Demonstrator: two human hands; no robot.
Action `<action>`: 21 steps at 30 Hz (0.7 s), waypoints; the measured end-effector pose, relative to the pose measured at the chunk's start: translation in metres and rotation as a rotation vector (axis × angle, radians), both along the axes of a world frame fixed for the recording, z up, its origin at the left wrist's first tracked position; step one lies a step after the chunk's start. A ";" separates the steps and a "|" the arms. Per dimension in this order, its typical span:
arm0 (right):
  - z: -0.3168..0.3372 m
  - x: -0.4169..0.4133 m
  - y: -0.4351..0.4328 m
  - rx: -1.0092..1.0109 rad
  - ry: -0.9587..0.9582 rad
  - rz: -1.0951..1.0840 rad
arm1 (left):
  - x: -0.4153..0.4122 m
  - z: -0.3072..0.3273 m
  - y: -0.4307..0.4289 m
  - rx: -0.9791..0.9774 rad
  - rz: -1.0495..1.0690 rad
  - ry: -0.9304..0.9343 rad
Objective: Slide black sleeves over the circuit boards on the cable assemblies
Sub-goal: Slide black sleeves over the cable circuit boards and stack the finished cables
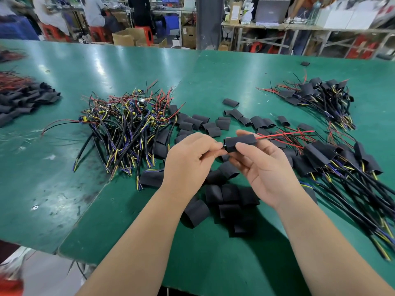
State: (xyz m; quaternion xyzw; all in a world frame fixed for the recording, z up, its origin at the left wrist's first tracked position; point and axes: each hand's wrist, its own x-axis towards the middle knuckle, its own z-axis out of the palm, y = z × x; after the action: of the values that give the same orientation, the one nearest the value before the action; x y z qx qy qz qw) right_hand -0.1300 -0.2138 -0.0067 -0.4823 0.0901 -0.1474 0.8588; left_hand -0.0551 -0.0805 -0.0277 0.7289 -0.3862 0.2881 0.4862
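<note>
Overhead, above the green counter [85, 189], the right hand [264, 169] curls its fingers round a black sleeve [240, 141] — red wires [284, 135] jutting from its right end; the left hand [192, 161] pinches its left mouth; loose sleeves [228, 197] lie below.

A black sleeve [240, 142], short and flattened, is held nearly level in the air: the left hand [190, 159] pinches its left end, the right hand [264, 169] grips its middle. Thin red wires [284, 134] jut from its right end. Loose sleeves [222, 196] lie scattered below; bare cable assemblies [126, 127] heap at left, sleeved assemblies [342, 161] at right
</note>
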 end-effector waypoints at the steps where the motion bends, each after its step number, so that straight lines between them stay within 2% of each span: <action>1: 0.000 0.000 0.001 -0.004 0.008 0.006 | 0.000 0.000 0.000 0.006 -0.005 -0.003; 6: 0.000 0.000 0.008 0.034 0.061 -0.019 | -0.004 0.001 -0.003 0.118 -0.056 -0.030; 9: 0.009 -0.001 0.000 0.146 0.000 -0.124 | 0.001 0.007 0.006 0.036 0.000 0.022; 11: 0.020 -0.004 -0.018 0.210 -0.016 -0.213 | 0.013 0.008 0.018 -0.037 0.202 0.037; 13: 0.033 -0.010 -0.038 0.185 -0.008 -0.313 | 0.031 0.005 0.034 0.032 0.553 0.101; 15: 0.043 -0.018 -0.057 0.031 -0.018 -0.459 | 0.047 -0.002 0.050 0.206 0.840 0.302; 17: 0.050 -0.027 -0.075 -0.320 0.011 -0.626 | 0.057 -0.007 0.060 0.371 0.947 0.458; 19: 0.050 -0.034 -0.095 -0.805 0.173 -0.745 | 0.062 -0.012 0.065 0.475 0.980 0.481; 21: 0.047 -0.040 -0.109 -1.132 0.391 -0.718 | 0.065 -0.012 0.066 0.486 0.997 0.485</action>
State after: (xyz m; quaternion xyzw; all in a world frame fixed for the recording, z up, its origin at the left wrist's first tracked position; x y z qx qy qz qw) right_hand -0.1699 -0.3231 0.0402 -0.8136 0.3062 -0.3571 0.3417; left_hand 0.0097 -0.0148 -0.0398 0.9572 0.0688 0.2104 0.1862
